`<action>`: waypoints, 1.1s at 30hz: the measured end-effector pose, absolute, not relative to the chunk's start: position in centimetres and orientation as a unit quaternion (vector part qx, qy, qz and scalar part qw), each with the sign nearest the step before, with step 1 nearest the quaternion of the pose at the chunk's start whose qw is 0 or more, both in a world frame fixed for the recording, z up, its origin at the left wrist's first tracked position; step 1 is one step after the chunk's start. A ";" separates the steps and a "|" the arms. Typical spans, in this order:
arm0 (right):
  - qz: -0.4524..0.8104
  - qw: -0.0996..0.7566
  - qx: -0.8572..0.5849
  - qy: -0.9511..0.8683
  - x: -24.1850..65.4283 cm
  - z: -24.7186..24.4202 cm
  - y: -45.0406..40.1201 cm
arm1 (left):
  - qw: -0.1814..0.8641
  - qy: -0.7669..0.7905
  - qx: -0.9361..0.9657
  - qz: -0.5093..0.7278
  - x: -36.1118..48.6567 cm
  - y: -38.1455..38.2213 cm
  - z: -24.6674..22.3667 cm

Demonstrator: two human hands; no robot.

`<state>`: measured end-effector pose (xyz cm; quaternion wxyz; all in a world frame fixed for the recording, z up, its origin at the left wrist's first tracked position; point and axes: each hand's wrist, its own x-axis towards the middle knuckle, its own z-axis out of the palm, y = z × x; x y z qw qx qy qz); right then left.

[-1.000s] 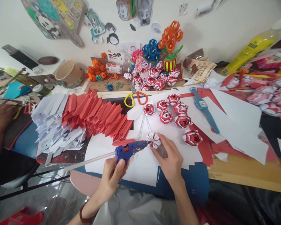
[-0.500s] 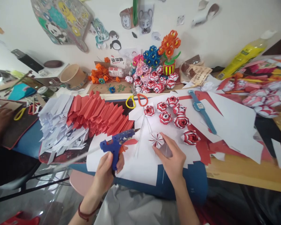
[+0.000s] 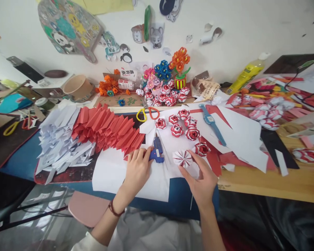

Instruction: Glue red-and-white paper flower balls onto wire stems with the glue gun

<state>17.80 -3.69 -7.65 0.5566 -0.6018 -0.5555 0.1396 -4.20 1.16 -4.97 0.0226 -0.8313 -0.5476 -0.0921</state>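
My left hand [image 3: 137, 165] is closed round the handle of a blue hot glue gun [image 3: 157, 150], which is low over the white paper [image 3: 146, 179] with its nozzle pointing away from me. My fingers hide most of the handle. In my right hand [image 3: 202, 174], a white and red folded-paper flower [image 3: 182, 158] is pinched between thumb and fingers, its striped underside facing up at me. Thin wires [image 3: 166, 153] lie beside the glue gun. Beyond my hands sit several finished red and white paper flowers [image 3: 177, 130]; one flower [image 3: 202, 149] is just behind my right fingers.
Piles of folded red paper strips [image 3: 107, 127] and white paper strips [image 3: 64, 139] spread to the left. Scissors [image 3: 148, 113] lie behind, and a blue watch [image 3: 211, 122] rests on paper at right. A yellow bottle [image 3: 247, 75] and potted craft flowers [image 3: 180, 66] stand along the wall.
My left hand has brought the glue gun right and down towards the paper, turning its nozzle away from me. My right hand still holds the flower. The camera view has shifted a little to the right.
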 end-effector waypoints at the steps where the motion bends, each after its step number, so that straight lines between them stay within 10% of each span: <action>1: 0.126 0.555 -0.598 -0.564 17.8 -7.5 -3.6 | 0.041 -0.549 -0.830 -0.091 -4.0 0.8 -4.6; 10: 0.055 0.497 -0.487 -0.716 16.8 -5.1 -3.0 | 0.110 -0.327 -0.899 -0.272 -2.4 1.1 2.2; 20: 0.069 0.438 -0.433 -0.784 17.4 -4.3 -2.8 | -0.037 -0.074 -0.994 -0.073 1.6 8.4 7.8; 29: 0.113 0.504 -0.593 -0.617 17.2 -4.6 -4.4 | 0.086 -0.341 -0.863 -0.362 -3.4 11.8 8.6; 33: 0.117 0.555 -0.567 -0.597 17.0 -4.0 -4.5 | -0.086 -0.431 -0.763 -0.475 -4.2 8.7 7.4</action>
